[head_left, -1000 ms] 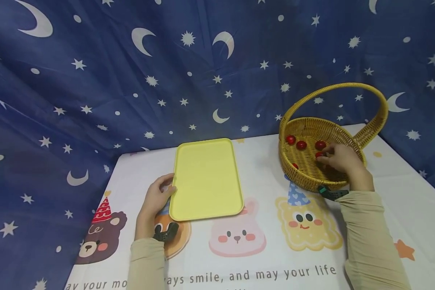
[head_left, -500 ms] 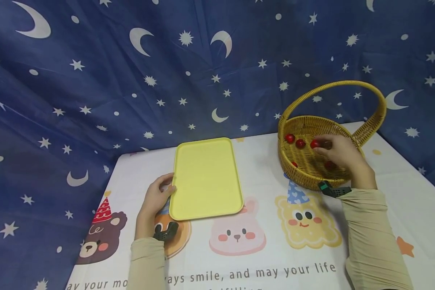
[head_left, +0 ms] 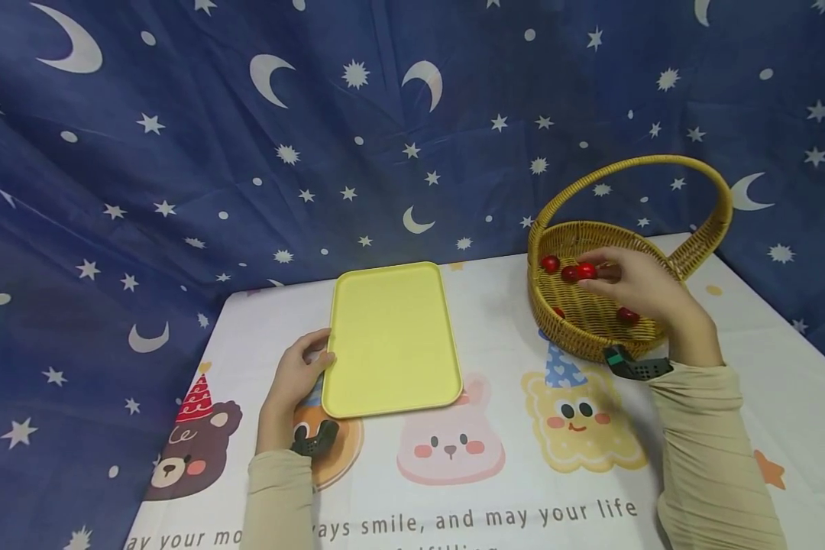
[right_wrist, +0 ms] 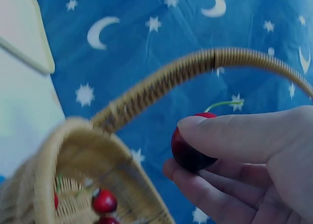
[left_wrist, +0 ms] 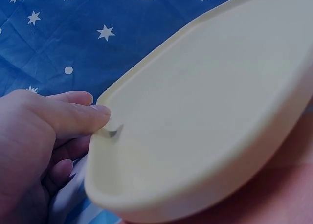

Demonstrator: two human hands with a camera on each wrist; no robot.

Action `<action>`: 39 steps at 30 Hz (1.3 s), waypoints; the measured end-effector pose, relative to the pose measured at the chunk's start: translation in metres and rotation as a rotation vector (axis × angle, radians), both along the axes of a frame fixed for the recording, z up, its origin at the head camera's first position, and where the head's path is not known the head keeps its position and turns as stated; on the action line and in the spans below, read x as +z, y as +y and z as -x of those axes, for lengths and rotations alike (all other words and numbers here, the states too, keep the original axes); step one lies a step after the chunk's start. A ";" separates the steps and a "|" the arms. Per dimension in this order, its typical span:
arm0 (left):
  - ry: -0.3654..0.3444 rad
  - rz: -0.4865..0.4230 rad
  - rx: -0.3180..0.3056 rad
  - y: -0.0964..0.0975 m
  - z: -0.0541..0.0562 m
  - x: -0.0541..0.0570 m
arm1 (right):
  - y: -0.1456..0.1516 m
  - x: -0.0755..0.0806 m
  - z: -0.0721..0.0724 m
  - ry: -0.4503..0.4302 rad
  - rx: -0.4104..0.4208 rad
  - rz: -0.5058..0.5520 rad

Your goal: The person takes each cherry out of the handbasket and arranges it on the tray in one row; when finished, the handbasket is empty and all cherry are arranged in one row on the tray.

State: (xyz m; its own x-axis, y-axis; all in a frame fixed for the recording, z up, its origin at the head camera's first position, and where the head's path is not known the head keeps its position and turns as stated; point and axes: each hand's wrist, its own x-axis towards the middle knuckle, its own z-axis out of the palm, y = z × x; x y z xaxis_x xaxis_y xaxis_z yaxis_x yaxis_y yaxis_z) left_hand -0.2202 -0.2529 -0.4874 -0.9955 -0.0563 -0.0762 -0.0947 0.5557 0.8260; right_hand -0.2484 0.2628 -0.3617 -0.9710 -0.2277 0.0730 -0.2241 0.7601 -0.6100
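Note:
My right hand (head_left: 642, 286) pinches a dark red cherry (right_wrist: 193, 145) between thumb and fingers, and a thin green stem sticks up from it. This hand is above the wicker basket (head_left: 567, 334), where several other cherries (head_left: 628, 315) lie on the woven bottom. In the right wrist view, a cherry (right_wrist: 104, 201) shows inside the basket, below the held one. At the left, my left hand (head_left: 301, 372) grips the left edge of a yellow rectangular tray (head_left: 393, 340). Its thumb lies over the rim in the left wrist view, with the other fingers partly hidden by the tray.
The basket's tall arched handle (head_left: 635, 162) rises over its opening, close to my right hand. A white tablecloth (head_left: 502, 305) with cartoon prints covers the table. Behind it hangs a dark blue curtain (head_left: 357, 191) with moons and stars.
My right hand has lifted a cherry from the basket bottom and moved slightly up and left with it. My left hand and the tray have stayed in place.

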 end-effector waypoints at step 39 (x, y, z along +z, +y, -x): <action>0.053 -0.001 0.013 0.000 0.001 -0.006 | -0.245 -0.103 0.051 0.036 0.246 0.307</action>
State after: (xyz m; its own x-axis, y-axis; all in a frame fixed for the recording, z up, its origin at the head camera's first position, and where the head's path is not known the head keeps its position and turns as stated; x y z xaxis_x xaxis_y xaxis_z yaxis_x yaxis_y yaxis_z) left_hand -0.2216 -0.2528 -0.4929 -0.9973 -0.0697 -0.0237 -0.0585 0.5538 0.8306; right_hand -0.2997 0.0176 -0.4644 -0.8858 -0.4154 0.2067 -0.4020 0.4646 -0.7890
